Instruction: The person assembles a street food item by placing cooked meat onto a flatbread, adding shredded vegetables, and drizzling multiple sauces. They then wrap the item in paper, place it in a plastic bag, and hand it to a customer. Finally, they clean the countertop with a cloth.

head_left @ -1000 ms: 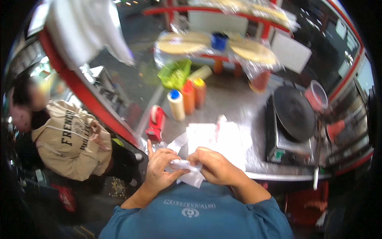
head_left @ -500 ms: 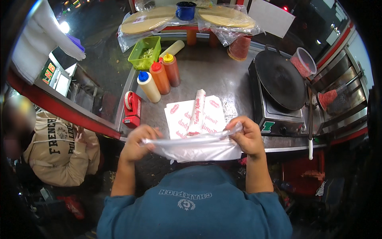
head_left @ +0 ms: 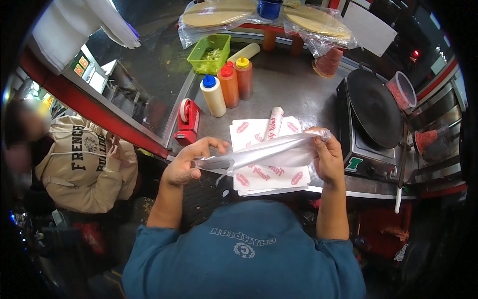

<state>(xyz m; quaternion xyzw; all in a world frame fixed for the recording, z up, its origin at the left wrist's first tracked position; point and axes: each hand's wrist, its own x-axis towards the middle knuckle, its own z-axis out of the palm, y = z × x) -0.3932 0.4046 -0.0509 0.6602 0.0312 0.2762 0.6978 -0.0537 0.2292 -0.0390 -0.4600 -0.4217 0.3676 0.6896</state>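
Note:
A thin whitish plastic bag (head_left: 269, 152) stretches between my hands above the counter's front edge. My right hand (head_left: 328, 158) pinches its bunched end between thumb and fingers. At the other end my left hand (head_left: 188, 162) is open, thumb and fingers spread around the bag's loose edge. Under the bag lies a stack of white wrapping papers (head_left: 246, 130) with red print. On this stack rests a rolled wrap in printed paper (head_left: 275, 122), its near part hidden by the bag.
Left of the papers stand a red tape dispenser (head_left: 187, 122), several squeeze bottles (head_left: 214, 97) and a green basket of shredded vegetables (head_left: 209, 54). To the right is a stove (head_left: 348, 144) with a black griddle (head_left: 376, 107). Flatbreads (head_left: 219, 14) lie at the back. A person (head_left: 89, 159) is at the left.
The view has shifted, so the counter appears farther right. My left hand's fingers have spread apart. The bag has risen and now covers more of the wrap.

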